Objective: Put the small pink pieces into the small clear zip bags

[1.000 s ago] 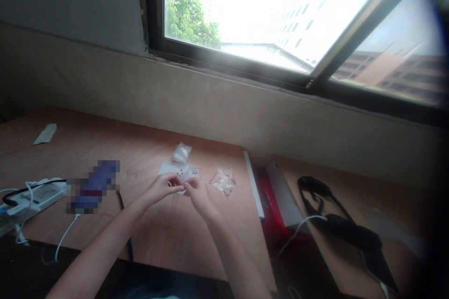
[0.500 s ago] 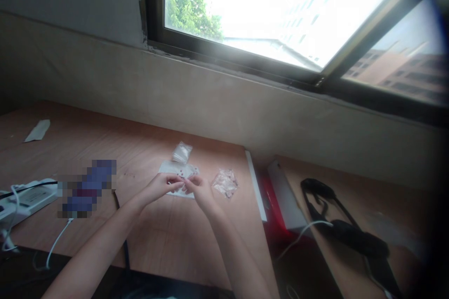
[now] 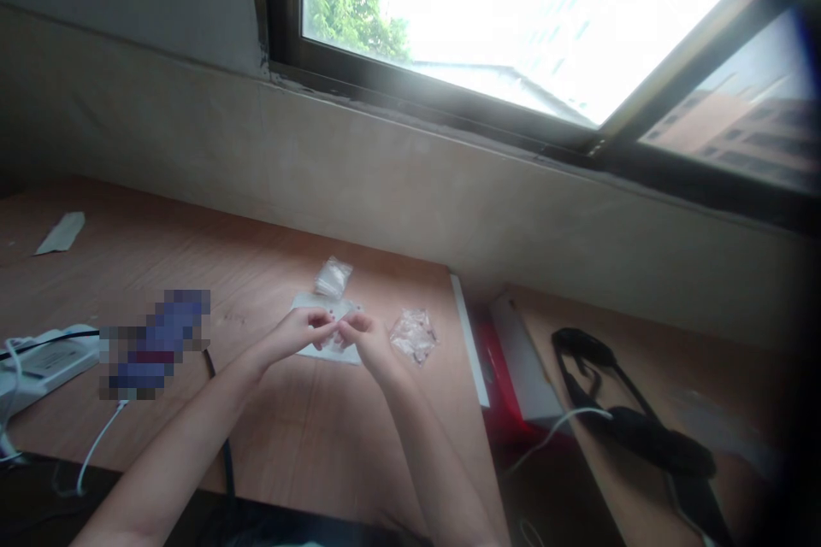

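L hand point(image 3: 295, 335) & R hand point(image 3: 369, 344) meet just above white sheet w/ red dots point(image 3: 309, 302) on wood table point(image 3: 301, 444); fingertips point(image 3: 327, 323) pinched closed, anything held too small to tell; clear bag point(image 3: 333, 278) behind sheet; second clear bag point(image 3: 414, 336) just R of it.

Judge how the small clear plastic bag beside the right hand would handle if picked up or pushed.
The small clear plastic bag looks light and floppy, its thin film lying crumpled on the wooden desk. It would probably slide rather than roll when pushed. Its small contents are too unclear to judge.
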The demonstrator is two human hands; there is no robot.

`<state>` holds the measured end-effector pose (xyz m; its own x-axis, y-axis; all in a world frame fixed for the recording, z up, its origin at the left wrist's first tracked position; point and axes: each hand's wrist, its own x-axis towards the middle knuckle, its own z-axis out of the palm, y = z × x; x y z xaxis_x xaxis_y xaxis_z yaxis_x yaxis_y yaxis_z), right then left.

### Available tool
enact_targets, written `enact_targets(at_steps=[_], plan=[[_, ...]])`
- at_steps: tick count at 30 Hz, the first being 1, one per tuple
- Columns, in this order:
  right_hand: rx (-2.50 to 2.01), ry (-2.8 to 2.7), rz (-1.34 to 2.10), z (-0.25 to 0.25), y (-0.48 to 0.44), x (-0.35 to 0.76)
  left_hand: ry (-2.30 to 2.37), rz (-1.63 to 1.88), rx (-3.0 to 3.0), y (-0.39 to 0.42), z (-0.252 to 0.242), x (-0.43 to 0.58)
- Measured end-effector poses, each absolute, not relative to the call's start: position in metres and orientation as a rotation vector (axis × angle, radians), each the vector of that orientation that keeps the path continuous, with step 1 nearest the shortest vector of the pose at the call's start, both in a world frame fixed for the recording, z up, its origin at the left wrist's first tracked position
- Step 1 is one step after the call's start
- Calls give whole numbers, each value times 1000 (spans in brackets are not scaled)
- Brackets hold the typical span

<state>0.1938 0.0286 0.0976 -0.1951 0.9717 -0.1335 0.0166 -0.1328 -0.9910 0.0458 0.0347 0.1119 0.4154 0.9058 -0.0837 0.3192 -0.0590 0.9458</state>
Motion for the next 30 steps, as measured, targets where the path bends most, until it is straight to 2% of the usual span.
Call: enact_targets(at_steps=[11, 19, 22, 30], plan=[[-1496, -1194, 1360, 102, 24, 189, 1303, 798, 1691, 35, 102, 60], [-1474, -1493, 1263, 108, 19, 192, 1025, 504, 1722, 32, 105, 51], [-1529, -1619, 1160, 109, 22, 190, 1047, 453, 1782, 34, 103, 53], [-1813, -1664, 787, 100, 24, 192, 1271, 596, 2041, 46, 98, 48]])
